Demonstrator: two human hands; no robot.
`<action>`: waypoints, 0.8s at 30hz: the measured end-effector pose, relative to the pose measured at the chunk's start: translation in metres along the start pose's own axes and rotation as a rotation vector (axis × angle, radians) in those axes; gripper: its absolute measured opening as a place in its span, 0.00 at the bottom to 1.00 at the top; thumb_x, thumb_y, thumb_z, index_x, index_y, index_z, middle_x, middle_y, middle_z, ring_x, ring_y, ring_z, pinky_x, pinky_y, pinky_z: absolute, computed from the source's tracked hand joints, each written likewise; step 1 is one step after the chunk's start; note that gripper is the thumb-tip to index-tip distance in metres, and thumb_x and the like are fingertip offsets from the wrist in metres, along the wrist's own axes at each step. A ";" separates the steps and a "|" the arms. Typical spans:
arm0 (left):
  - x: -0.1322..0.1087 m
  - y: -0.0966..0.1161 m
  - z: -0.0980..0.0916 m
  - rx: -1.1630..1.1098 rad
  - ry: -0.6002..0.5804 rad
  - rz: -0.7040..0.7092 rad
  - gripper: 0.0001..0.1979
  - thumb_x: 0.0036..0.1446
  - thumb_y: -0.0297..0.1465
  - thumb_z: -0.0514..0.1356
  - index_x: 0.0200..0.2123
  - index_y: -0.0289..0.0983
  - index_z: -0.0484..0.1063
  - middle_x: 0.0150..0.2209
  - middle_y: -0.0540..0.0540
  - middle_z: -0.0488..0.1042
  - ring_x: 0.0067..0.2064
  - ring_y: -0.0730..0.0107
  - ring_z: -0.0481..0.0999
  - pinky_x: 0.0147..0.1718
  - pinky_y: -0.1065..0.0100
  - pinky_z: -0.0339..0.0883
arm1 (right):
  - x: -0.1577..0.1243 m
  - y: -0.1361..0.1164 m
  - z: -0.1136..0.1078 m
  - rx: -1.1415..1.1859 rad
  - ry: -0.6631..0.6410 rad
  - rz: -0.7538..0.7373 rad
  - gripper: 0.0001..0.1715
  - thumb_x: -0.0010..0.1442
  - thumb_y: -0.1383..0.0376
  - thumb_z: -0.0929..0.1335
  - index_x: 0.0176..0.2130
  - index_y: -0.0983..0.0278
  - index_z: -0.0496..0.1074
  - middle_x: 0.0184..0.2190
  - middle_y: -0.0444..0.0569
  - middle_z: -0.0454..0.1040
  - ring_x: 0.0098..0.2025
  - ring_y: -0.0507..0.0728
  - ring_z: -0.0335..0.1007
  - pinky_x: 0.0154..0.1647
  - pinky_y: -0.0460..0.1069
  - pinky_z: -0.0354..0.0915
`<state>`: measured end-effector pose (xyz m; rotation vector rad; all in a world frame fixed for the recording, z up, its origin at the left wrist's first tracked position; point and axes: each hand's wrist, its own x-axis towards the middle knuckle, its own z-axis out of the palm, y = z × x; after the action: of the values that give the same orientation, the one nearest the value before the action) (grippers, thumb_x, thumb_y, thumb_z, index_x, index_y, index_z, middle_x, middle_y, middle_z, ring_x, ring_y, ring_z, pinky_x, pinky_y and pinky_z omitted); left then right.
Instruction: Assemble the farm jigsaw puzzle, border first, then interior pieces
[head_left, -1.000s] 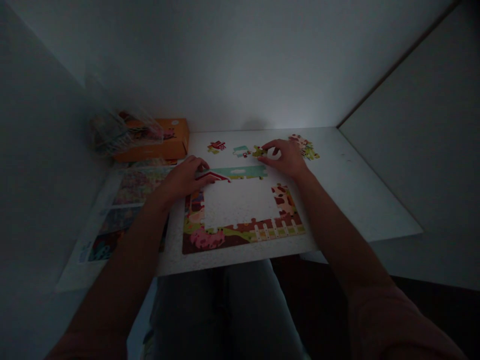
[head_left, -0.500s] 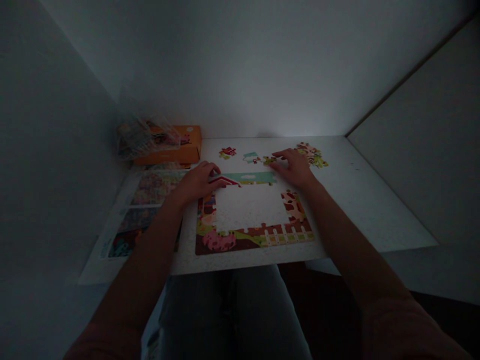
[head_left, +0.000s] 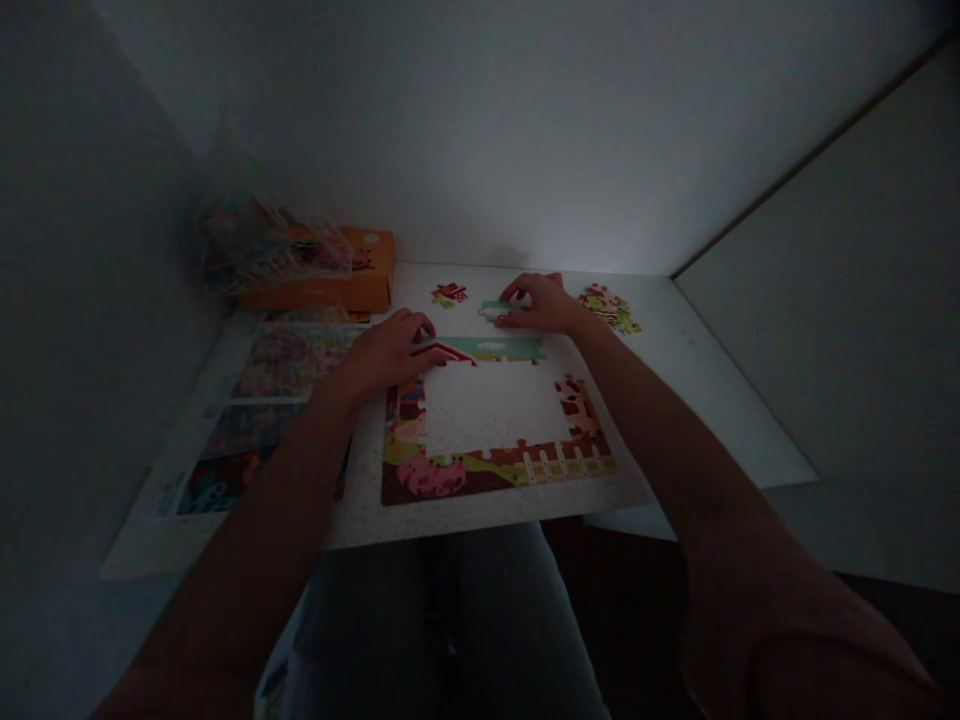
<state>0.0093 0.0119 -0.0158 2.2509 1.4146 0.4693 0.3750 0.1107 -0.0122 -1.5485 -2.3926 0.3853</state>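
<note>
A partly built jigsaw frame [head_left: 495, 470] lies on the white table [head_left: 697, 380], its middle bare. My left hand [head_left: 390, 350] rests with curled fingers on the frame's top left corner, by a red roof piece [head_left: 448, 350]. My right hand [head_left: 541, 303] is beyond the frame's top edge, fingers bent and pinched round a teal loose piece [head_left: 491, 309]. A red loose piece [head_left: 448, 294] lies to the left of it. A small heap of pieces [head_left: 607, 306] lies to the right of that hand.
An orange box [head_left: 337, 280] stands at the back left with a clear bag of pieces [head_left: 255, 245] on it. Printed picture sheets [head_left: 255, 420] lie left of the puzzle. Walls close in at left, back and right. My lap is below the table edge.
My right hand has moved left from the green piece onto the teal piece. My left hand has stayed on the frame's corner. The camera has shifted a little.
</note>
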 end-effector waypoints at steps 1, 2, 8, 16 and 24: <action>0.000 -0.001 0.000 -0.007 0.001 -0.005 0.19 0.73 0.51 0.75 0.54 0.44 0.82 0.57 0.38 0.85 0.56 0.43 0.87 0.55 0.49 0.80 | -0.006 0.000 -0.003 0.007 0.033 0.004 0.26 0.68 0.46 0.88 0.57 0.54 0.90 0.60 0.56 0.90 0.61 0.74 0.86 0.83 0.75 0.66; 0.001 -0.001 0.000 -0.012 0.003 -0.010 0.20 0.72 0.52 0.75 0.54 0.45 0.82 0.57 0.38 0.85 0.56 0.43 0.87 0.55 0.50 0.80 | -0.015 0.002 -0.007 0.027 0.069 0.008 0.26 0.69 0.45 0.87 0.57 0.53 0.90 0.60 0.56 0.91 0.59 0.74 0.86 0.80 0.74 0.69; 0.005 -0.010 0.002 0.004 0.023 -0.011 0.23 0.70 0.56 0.75 0.53 0.46 0.82 0.56 0.38 0.85 0.55 0.42 0.85 0.55 0.50 0.78 | -0.094 0.027 -0.040 0.125 0.075 -0.028 0.29 0.71 0.37 0.84 0.58 0.52 0.93 0.56 0.57 0.91 0.56 0.73 0.83 0.71 0.71 0.76; 0.003 -0.015 -0.001 0.041 0.025 -0.011 0.28 0.71 0.61 0.73 0.55 0.44 0.83 0.52 0.36 0.83 0.51 0.42 0.84 0.52 0.48 0.77 | -0.126 0.047 -0.027 0.150 -0.018 -0.051 0.25 0.70 0.35 0.83 0.54 0.45 0.97 0.53 0.57 0.88 0.57 0.76 0.83 0.70 0.74 0.77; 0.003 -0.016 -0.003 0.045 0.033 -0.008 0.26 0.70 0.59 0.74 0.54 0.46 0.82 0.52 0.36 0.84 0.53 0.40 0.84 0.56 0.46 0.79 | -0.128 0.046 -0.024 0.159 -0.058 -0.059 0.22 0.74 0.39 0.80 0.57 0.44 0.97 0.64 0.58 0.85 0.69 0.79 0.79 0.79 0.76 0.75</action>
<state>-0.0033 0.0208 -0.0219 2.2816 1.4642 0.4787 0.4735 0.0132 -0.0159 -1.4122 -2.3800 0.5996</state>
